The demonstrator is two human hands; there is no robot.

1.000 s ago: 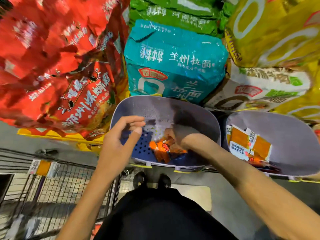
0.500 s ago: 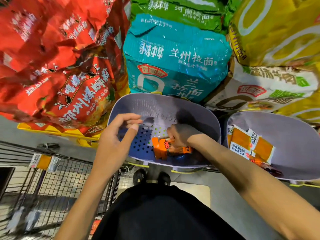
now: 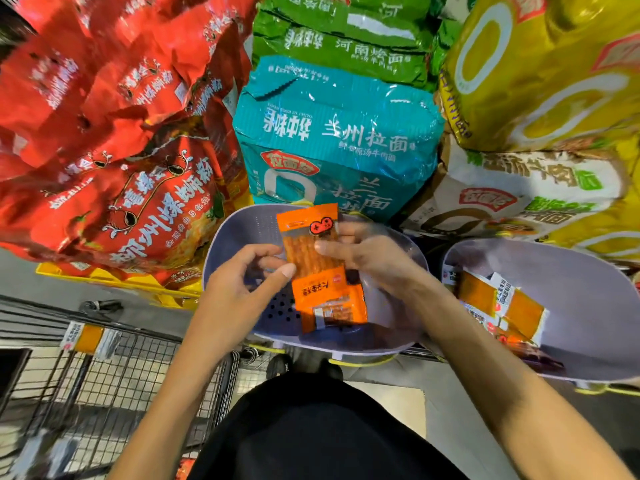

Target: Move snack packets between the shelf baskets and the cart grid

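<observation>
My right hand (image 3: 367, 254) pinches an orange snack packet (image 3: 308, 244) and holds it upright above the left lavender basket (image 3: 232, 230). My left hand (image 3: 242, 282) hovers just left of the packet, fingers curled, thumb tip touching its edge. A second orange packet (image 3: 332, 306) hangs or lies right below the held one inside that basket. The right lavender basket (image 3: 588, 271) holds several orange and white packets (image 3: 502, 303). The wire cart grid (image 3: 104, 386) is at the lower left with one packet (image 3: 86, 339) resting on its rim.
Large noodle bags are stacked on the shelf behind the baskets: red (image 3: 121, 133) at left, teal (image 3: 332, 140) in the middle, green (image 3: 346, 36) above, yellow (image 3: 540, 71) at right. My dark clothing (image 3: 311, 434) fills the bottom centre above the grey floor.
My right hand has risen out of the left basket with the orange packet, lifting it upright. My left hand moved right and now touches the packet's edge.
</observation>
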